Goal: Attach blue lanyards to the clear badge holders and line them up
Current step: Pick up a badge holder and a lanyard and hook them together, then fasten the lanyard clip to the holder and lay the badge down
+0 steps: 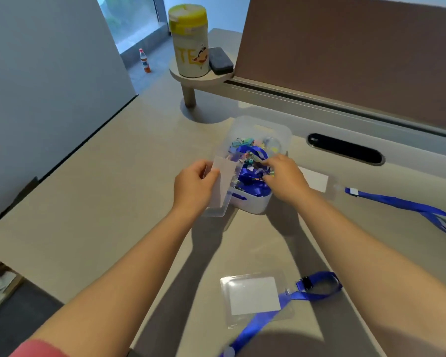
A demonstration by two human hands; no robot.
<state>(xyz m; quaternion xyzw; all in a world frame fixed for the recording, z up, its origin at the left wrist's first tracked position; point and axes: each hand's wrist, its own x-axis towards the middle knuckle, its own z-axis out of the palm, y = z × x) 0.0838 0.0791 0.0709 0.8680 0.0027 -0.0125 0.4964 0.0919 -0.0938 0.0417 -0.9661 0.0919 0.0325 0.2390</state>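
My left hand [193,185] grips a clear badge holder [222,186] with a white card in it, held upright just left of a translucent plastic bin [281,135]. My right hand [285,173] reaches into the bin and pinches a blue lanyard [252,176] from the tangle there, among several coloured clips. A finished badge holder [252,296] with its blue lanyard [317,284] clipped on lies near the desk's front. Another holder [316,180] lies right of the bin, its lanyard [407,204] trailing off to the right.
A yellow-lidded wipes canister [189,39] and a dark eraser [220,60] stand on a small raised shelf [191,77] at the back. A brown partition [358,47] runs along the desk's rear, with a black cable slot [345,149] below. A bottle [144,60] stands on the floor.
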